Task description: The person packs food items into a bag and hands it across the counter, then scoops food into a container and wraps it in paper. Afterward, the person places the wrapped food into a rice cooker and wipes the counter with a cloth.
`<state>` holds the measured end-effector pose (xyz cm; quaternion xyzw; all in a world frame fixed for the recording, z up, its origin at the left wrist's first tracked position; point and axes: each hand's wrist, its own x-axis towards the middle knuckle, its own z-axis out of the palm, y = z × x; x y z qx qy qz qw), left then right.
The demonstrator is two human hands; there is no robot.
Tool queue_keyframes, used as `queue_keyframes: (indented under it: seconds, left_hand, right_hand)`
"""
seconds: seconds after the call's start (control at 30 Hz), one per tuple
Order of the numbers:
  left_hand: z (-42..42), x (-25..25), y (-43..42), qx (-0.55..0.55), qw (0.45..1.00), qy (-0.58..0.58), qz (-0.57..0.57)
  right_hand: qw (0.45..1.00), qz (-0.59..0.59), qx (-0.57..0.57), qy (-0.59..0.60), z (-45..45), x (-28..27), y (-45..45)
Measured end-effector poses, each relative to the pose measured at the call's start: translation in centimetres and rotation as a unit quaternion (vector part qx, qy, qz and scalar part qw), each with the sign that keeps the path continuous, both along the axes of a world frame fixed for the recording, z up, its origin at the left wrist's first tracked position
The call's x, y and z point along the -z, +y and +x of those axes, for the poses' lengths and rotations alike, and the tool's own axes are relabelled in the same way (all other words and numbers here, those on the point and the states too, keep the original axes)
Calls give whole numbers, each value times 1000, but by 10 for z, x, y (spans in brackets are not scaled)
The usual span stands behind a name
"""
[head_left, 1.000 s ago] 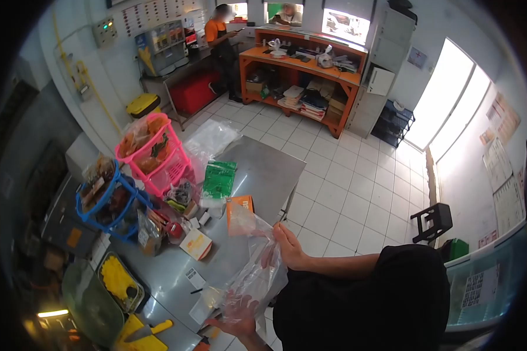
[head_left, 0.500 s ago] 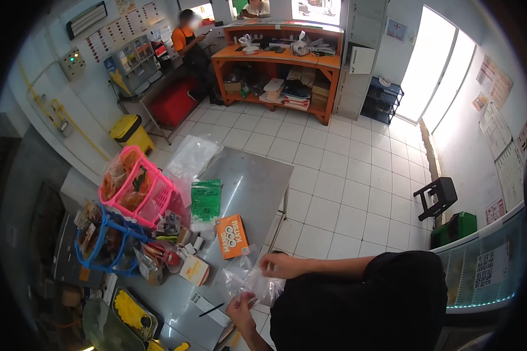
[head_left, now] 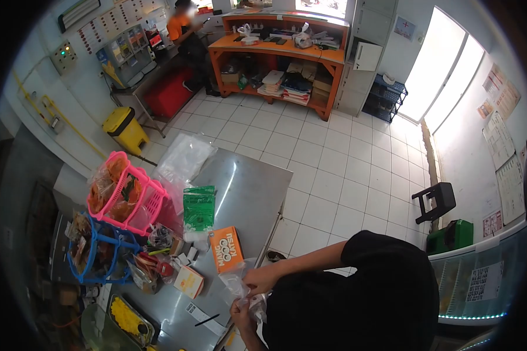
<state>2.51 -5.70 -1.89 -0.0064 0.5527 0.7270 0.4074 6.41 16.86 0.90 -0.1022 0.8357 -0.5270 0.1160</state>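
Note:
A clear plastic bag (head_left: pixel 235 282) is bunched between my two hands at the table's edge, partly hidden by the fingers. My right hand (head_left: pixel 261 279) comes in from above, its fingers closed on the bag's upper part. Just below it, my left hand (head_left: pixel 243 312) grips the lower side of the same bag. An orange box with white lettering (head_left: pixel 226 248) lies right beyond the bag. On the table nearby are a small white and orange box (head_left: pixel 189 282), a dark pen (head_left: pixel 207 320) and a paper slip (head_left: pixel 197 312).
Filled pink (head_left: pixel 136 224) and blue (head_left: pixel 108 272) baskets stand left on the steel table (head_left: pixel 249 181). A green packet (head_left: pixel 199 207), clear bags (head_left: pixel 184 157) and a tray of yellow food (head_left: pixel 126 317) are there too. A person (head_left: pixel 187 44) stands near the orange counter (head_left: pixel 275 50).
My hands have drawn closer together, the right one moving down toward the left and gathering the bag. The camera view has shifted slightly.

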Motion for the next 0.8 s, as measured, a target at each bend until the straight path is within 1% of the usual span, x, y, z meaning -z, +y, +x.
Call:
queue_keyframes:
  seconds: [0.03,0.07,0.17,0.2,0.27,0.3,0.33,0.37,0.4,0.43,0.47,0.53,0.57,0.6,0.63,0.67,0.7,0.77,0.8]
  left_hand:
    - [-1,1,0,-10,1000,14,-20]
    - [-3,2,2,-20,999,29,-37]
    - [-34,0,-30,54,982,124,-131]
    - [-42,14,-50,44,964,183,-186]
    - [-61,45,-80,25,908,302,-291]
    - [-65,47,-72,8,915,309,-261]
    - [-60,44,-57,-8,921,314,-231]
    - [-54,42,-41,-23,927,316,-202]
    - [-47,34,-10,-75,912,352,-198]
    - [-37,22,15,-62,905,375,-191]
    - [-29,10,37,-53,896,400,-183]
    - [-47,30,24,-26,869,420,-262]
    - [-55,39,18,-12,852,429,-299]
    - [-70,40,-12,-20,847,395,-356]
    - [-77,34,-30,-27,837,359,-412]
    - [-71,9,-20,-79,886,277,-364]
    - [-65,7,-5,-41,873,323,-363]
    - [-56,7,12,38,836,412,-360]
    - [-55,9,8,18,839,403,-365]
  right_hand:
    - [1000,2,10,18,1,8,-15]
    - [993,-81,89,20,1,18,-29]
    - [994,-55,35,85,-20,15,-3]
    - [995,-9,68,75,-25,16,13]
    - [991,75,99,50,-31,5,39]
    - [986,115,116,35,-33,2,47]
    - [981,63,173,60,-35,11,36]
    - [979,27,195,55,-34,19,19]
    - [975,-8,216,48,-30,7,1]
    - [971,-42,234,39,-25,1,-10]
    - [974,-23,221,40,-23,4,-14]
    - [980,13,195,46,-26,8,-19]
    - [983,78,167,18,-32,26,3]
    - [979,143,142,-7,-40,44,30]
    - [976,141,163,-24,-41,35,48]
    - [972,141,184,-43,-39,19,68]
    - [967,143,204,-63,-36,8,78]
    - [980,115,148,-66,-36,3,44]
    - [986,102,117,-68,-33,0,25]
